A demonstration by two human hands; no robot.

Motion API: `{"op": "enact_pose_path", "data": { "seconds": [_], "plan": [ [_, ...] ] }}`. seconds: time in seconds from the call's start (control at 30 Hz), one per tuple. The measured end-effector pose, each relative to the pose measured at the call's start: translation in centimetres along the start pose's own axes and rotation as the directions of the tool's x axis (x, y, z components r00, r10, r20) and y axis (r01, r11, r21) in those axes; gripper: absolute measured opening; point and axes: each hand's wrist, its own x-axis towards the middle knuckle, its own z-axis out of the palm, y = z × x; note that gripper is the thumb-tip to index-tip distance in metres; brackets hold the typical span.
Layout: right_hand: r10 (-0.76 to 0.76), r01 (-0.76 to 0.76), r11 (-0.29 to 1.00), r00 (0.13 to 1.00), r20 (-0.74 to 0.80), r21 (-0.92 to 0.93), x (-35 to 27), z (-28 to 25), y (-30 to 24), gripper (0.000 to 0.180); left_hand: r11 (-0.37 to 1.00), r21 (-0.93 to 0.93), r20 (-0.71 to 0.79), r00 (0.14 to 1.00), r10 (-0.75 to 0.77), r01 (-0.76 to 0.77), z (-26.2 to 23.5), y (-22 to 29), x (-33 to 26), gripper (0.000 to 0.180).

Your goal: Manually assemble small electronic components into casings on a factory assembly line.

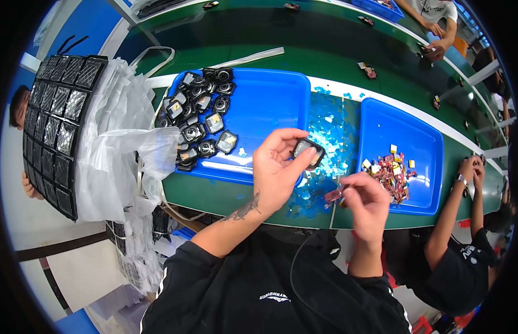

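Note:
My left hand [273, 167] grips a black square watch case [310, 151] with a grey window, the thumb lying across its face. To its right, my right hand [368, 203] pinches a small dark-red part [333, 195] that looks like a thin circuit piece; its details are blurred. The two hands are apart, over the strip of bench between two blue trays. Several similar black watch cases [195, 131] are heaped in the left part of the left tray [264, 106]. Small red, white and yellow parts [393, 175] lie piled in the right tray [403, 125].
Bits of blue film [328, 131] litter the green bench between the trays. A stack of black compartment trays [64, 122] with white plastic sheets [114, 145] stands at left. Beyond the white rail runs a green conveyor [231, 42] carrying scattered parts. Other people work at right.

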Motion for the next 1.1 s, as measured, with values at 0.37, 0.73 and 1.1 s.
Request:
{"op": "enact_pose_path", "data": {
  "seconds": [0.37,0.73,1.1],
  "plan": [
    [-0.163,0.129,0.964,0.978,-0.131,-0.234,1.3,1.9,0.0,0.018,0.962,0.021,0.116,0.955,-0.273,0.273,0.8,-0.4,-1.4,0.024],
    [-0.342,0.276,0.828,0.938,-0.049,-0.488,1.8,3.3,-1.2,0.022,0.936,-0.017,0.059,0.935,-0.349,0.351,1.8,0.1,-2.6,0.031],
    [-0.331,0.231,0.811,0.939,-0.097,-0.538,1.1,3.5,-2.2,0.013,0.949,-0.053,0.272,0.919,-0.285,0.31,0.3,0.1,-3.3,0.039]
  ]
}}
